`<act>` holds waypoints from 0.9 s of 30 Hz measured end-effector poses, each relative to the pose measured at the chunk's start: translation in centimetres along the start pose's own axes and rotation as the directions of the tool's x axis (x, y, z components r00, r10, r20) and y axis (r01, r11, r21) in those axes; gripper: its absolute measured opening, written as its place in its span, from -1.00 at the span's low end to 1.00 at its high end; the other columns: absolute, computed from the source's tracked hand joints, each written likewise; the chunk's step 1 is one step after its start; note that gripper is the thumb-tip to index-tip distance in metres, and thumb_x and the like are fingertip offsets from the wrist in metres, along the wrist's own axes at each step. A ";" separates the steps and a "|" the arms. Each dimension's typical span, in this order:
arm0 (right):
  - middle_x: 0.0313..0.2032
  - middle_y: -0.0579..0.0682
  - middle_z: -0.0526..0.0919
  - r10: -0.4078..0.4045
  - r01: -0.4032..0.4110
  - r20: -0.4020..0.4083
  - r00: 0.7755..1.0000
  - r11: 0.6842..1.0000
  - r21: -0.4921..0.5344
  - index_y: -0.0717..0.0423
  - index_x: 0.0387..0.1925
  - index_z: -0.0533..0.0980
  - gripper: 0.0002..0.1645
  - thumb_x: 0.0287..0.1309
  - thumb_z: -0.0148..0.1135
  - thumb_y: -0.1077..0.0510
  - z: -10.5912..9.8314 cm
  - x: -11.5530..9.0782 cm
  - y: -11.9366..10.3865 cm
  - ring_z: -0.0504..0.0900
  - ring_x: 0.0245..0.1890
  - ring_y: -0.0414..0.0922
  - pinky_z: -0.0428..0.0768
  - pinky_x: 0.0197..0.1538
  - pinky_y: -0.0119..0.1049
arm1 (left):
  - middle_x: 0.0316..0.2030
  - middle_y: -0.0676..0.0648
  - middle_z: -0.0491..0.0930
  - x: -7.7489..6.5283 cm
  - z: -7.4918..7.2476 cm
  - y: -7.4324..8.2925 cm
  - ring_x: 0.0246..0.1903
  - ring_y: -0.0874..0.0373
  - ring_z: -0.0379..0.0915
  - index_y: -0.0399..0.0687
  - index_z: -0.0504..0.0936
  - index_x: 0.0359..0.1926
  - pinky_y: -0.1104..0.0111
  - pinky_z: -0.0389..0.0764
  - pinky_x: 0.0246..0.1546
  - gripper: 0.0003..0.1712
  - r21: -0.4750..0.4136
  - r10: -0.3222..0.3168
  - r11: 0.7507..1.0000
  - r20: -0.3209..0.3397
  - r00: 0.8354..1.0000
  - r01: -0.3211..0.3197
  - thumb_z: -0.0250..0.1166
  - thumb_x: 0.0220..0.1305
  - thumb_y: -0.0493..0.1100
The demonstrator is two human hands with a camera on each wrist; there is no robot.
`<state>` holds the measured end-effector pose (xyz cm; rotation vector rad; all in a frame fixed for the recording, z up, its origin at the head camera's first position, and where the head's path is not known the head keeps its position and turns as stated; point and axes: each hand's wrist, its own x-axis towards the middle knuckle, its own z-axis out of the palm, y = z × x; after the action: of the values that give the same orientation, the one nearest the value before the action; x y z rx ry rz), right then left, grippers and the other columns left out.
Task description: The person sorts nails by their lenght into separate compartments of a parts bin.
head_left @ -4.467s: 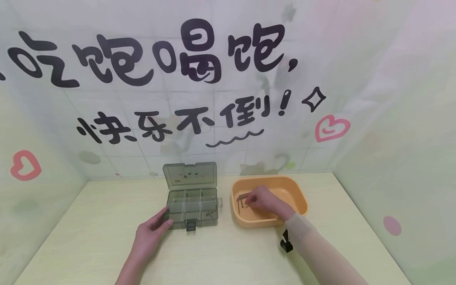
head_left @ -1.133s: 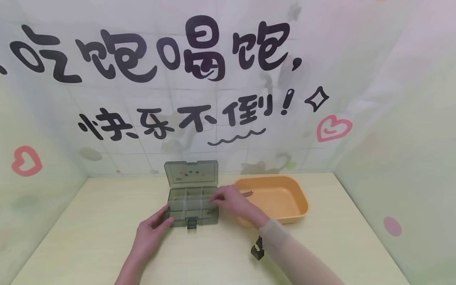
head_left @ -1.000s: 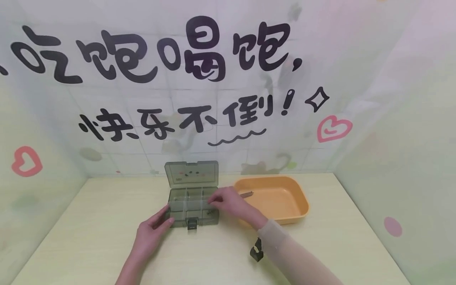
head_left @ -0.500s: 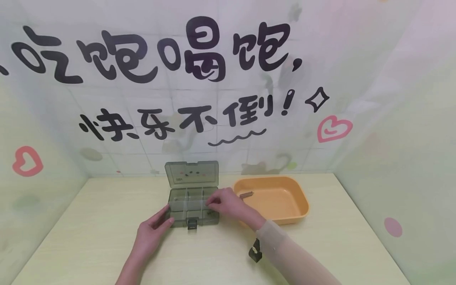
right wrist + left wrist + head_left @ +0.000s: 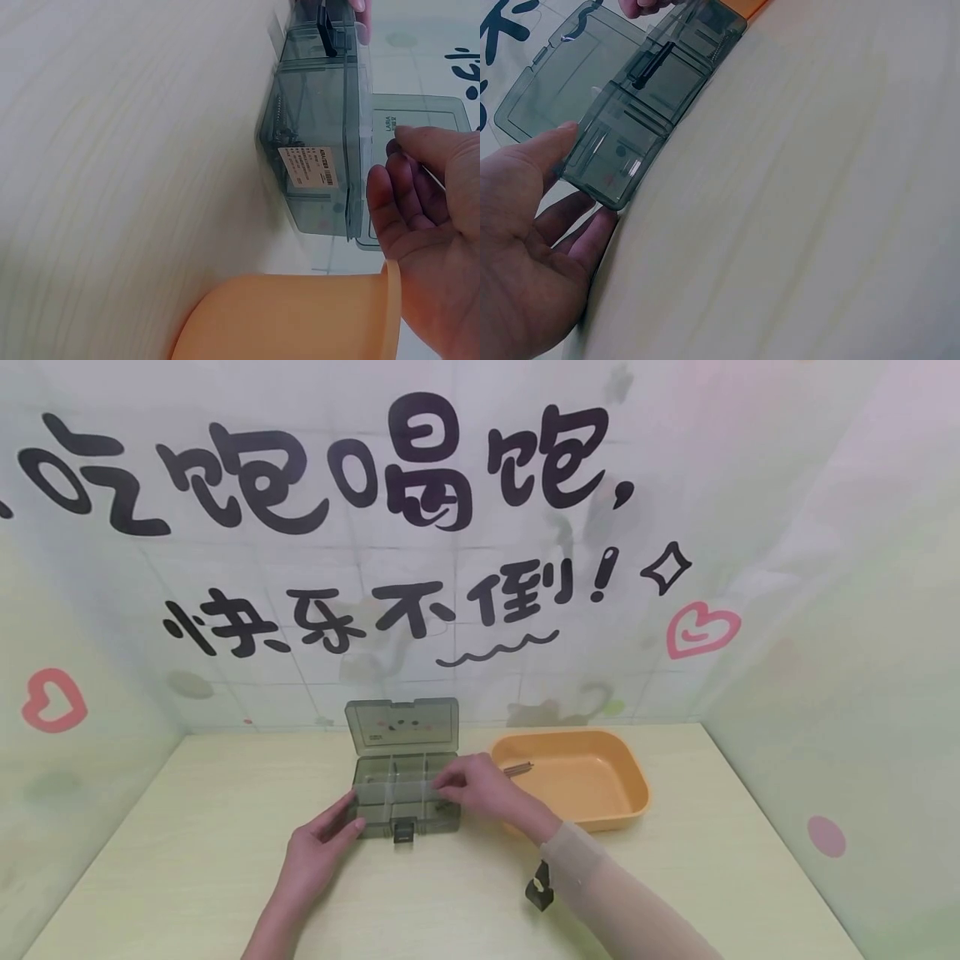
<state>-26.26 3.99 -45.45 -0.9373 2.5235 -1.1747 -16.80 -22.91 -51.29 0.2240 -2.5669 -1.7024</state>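
A smoky transparent compartment box [image 5: 408, 793] stands on the table with its lid [image 5: 405, 727] raised at the back. My left hand [image 5: 318, 856] grips its left end; the left wrist view shows the thumb on the upper edge and fingers by the lower corner. Above the box's right side is my right hand [image 5: 480, 785], thumb and index fingertips close together. Whether anything small is between those fingertips cannot be made out. Dark threaded screws [image 5: 280, 127] lie in the front right compartment. An orange tray [image 5: 592, 817] to the right holds several thin screws [image 5: 519, 769], partly hidden by my right hand.
A black latch [image 5: 403, 832] hangs at the box's front, and a white label [image 5: 308, 166] is on its right side. Behind the pale table [image 5: 427, 902] rises a printed backdrop [image 5: 300, 560]. A black object [image 5: 539, 887] is below my right cuff.
My right hand has come left from inside the orange tray to above the box, then shifted slightly farther left. My left hand has kept its grip on the box.
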 end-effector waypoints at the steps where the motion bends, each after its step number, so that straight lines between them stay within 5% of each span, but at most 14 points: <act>1: -0.20 0.02 0.79 0.000 0.000 0.000 1.000 1.000 -0.001 0.25 -0.13 0.73 -0.85 0.29 0.36 0.35 0.0 0.0 0.1 0.70 -0.23 -0.24 0.68 -0.13 -0.50 | 0.42 -0.28 0.34 0.0 0.0 0.0 0.36 -0.20 0.35 -0.07 0.39 0.48 0.17 0.42 0.32 -0.31 0.000 0.000 1.000 -0.001 1.000 0.000 0.34 0.44 0.02; 14: -0.12 -0.06 0.70 0.059 -0.051 -0.093 0.994 0.995 0.089 0.24 -0.03 0.69 -0.80 0.35 0.32 0.28 -1.8 -1.2 0.9 0.64 -0.11 -0.15 0.69 -0.01 -0.33 | 0.43 -0.28 0.32 0.1 0.1 -0.1 0.38 -0.20 0.32 -0.08 0.38 0.49 0.18 0.41 0.32 -0.31 -0.002 -0.010 1.000 0.004 1.000 0.010 0.34 0.45 0.00; 20: -0.13 0.02 0.75 0.042 -0.034 -0.187 0.982 0.998 0.045 0.23 -0.08 0.71 -0.82 0.35 0.32 0.26 -3.5 -1.3 2.5 0.68 -0.12 -0.08 0.71 0.02 -0.21 | 0.43 -0.28 0.32 0.1 0.0 -0.2 0.37 -0.21 0.33 -0.07 0.38 0.49 0.17 0.43 0.32 -0.31 0.002 -0.008 1.000 0.005 1.000 0.008 0.34 0.44 0.01; 27: -0.14 0.05 0.78 0.115 -0.099 -0.238 0.964 0.992 0.079 0.24 -0.09 0.71 -0.83 0.35 0.30 0.28 -4.6 -1.8 4.3 0.71 -0.09 -0.03 0.71 0.05 -0.15 | 0.44 -0.27 0.31 0.1 -0.1 -0.1 0.38 -0.20 0.33 -0.06 0.37 0.49 0.17 0.42 0.32 -0.29 0.004 -0.011 1.000 0.006 1.000 0.011 0.34 0.44 0.03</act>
<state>-28.80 10.03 -45.69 -0.6677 2.6626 -1.4060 -16.83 -23.05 -51.38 0.2335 -2.5788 -1.7042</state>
